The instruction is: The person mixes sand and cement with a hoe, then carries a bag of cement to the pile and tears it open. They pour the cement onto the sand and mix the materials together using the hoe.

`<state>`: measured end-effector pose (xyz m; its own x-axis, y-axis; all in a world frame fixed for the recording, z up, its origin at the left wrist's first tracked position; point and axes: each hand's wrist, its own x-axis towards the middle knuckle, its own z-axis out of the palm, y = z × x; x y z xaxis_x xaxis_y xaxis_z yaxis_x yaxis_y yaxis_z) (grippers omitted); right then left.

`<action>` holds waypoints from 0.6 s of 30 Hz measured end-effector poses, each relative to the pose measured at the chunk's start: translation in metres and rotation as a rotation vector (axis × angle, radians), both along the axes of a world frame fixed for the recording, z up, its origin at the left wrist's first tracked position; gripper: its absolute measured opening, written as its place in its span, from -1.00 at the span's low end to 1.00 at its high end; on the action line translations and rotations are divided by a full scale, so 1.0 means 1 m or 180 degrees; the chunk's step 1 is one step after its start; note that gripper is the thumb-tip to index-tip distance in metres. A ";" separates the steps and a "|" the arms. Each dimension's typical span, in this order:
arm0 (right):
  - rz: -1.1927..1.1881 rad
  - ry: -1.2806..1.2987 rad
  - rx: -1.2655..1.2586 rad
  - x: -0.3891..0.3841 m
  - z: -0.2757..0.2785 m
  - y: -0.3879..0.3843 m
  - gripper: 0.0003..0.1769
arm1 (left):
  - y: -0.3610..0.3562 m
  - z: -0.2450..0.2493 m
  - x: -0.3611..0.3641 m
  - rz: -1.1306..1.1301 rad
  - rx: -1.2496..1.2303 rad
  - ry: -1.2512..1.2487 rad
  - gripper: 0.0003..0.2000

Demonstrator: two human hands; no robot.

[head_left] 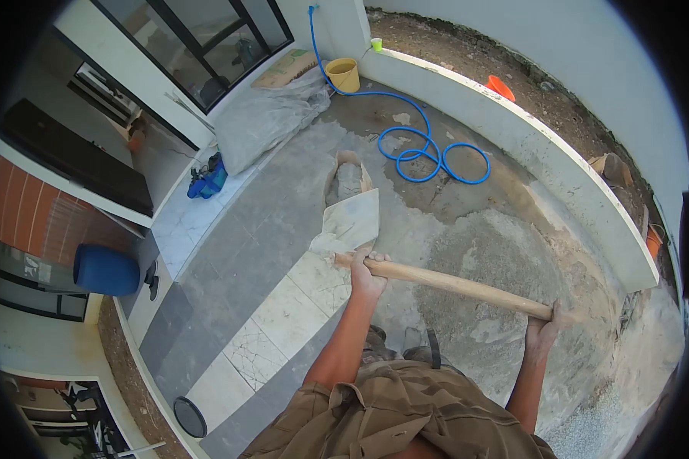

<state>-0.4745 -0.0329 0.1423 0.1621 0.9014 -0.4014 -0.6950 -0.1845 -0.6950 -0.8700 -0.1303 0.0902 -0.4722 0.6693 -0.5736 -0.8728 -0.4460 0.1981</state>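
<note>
Across the front of my body I hold a long-handled hoe (459,286) by its pale wooden shaft. Near the head end, my left hand (368,278) is wrapped round the wood, with a short stub of shaft showing beyond it. The light, dust-coated blade (354,216) points away from me. Close to the other end, my right hand (543,329) is closed round the shaft. Just past the blade lies an opened paper sack (331,182) with grey material inside, partly overlapped by the blade. Wet grey mortar (490,264) spreads over the floor under the shaft.
A coiled blue hose (413,157) and a yellow bucket (343,75) lie ahead beside a low curved wall (513,103). At left are a plastic-covered heap (264,115), a blue drum (106,269) and a black round lid (190,417). White tiles (264,336) run across grey flooring.
</note>
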 end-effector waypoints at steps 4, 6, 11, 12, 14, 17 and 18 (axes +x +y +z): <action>-0.0154 -0.1132 -0.0752 0.002 -0.059 -0.008 -0.68 | 0.048 0.005 -0.094 -0.0339 0.0052 0.0623 -0.86; 0.0207 -0.1877 -0.0883 -0.028 -0.089 -0.032 -0.63 | 0.064 0.001 -0.143 -0.0599 0.0083 0.0845 -0.85; 0.0558 -0.2323 -0.1449 -0.112 -0.160 -0.069 -0.69 | 0.102 -0.041 -0.242 -0.1161 -0.0056 0.0708 -0.84; 0.0485 -0.2374 -0.1456 -0.127 -0.169 -0.075 -0.68 | 0.108 -0.053 -0.256 -0.1251 -0.0177 0.0639 -0.84; 0.0481 -0.2513 -0.1650 -0.148 -0.185 -0.090 -0.68 | 0.112 -0.077 -0.279 -0.1412 -0.0450 0.0495 -0.84; 0.0500 -0.2382 -0.2047 -0.182 -0.202 -0.123 -0.67 | 0.105 -0.099 -0.302 -0.1454 -0.0873 0.0464 -0.85; 0.0529 -0.2289 -0.2165 -0.189 -0.208 -0.131 -0.66 | 0.104 -0.099 -0.307 -0.1493 -0.0969 0.0482 -0.85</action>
